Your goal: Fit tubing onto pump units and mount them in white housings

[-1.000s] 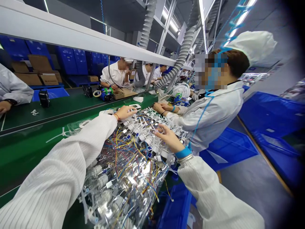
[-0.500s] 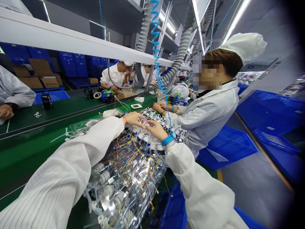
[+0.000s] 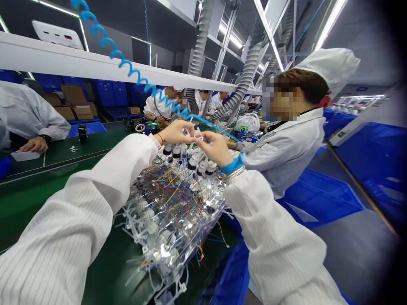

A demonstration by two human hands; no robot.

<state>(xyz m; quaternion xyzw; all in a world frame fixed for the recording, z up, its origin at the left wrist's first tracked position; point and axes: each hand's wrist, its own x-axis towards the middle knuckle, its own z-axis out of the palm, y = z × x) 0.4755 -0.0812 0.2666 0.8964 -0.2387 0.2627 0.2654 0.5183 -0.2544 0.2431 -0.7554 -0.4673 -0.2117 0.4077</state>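
Observation:
Both hands are raised close together over the far end of a heap of parts. My left hand is closed on the white pieces, thumb and fingers pinching them. My right hand, with a blue band at the wrist, pinches the same white pieces from the other side. Several white-and-black cylindrical parts hang or stand just below the fingers; which, I cannot tell. Nearer me lies clear plastic wrapping with thin coloured wires and white fittings.
A co-worker in white stands close on the right, beside blue bins. A coiled blue hose crosses above my hands. Another person's hand rests across the green table at left. A small white fan stands behind.
Both hands have risen from the heap, with white pieces between them and cylindrical parts now visible below. The blue hose has swung to the left, and the view has shifted slightly.

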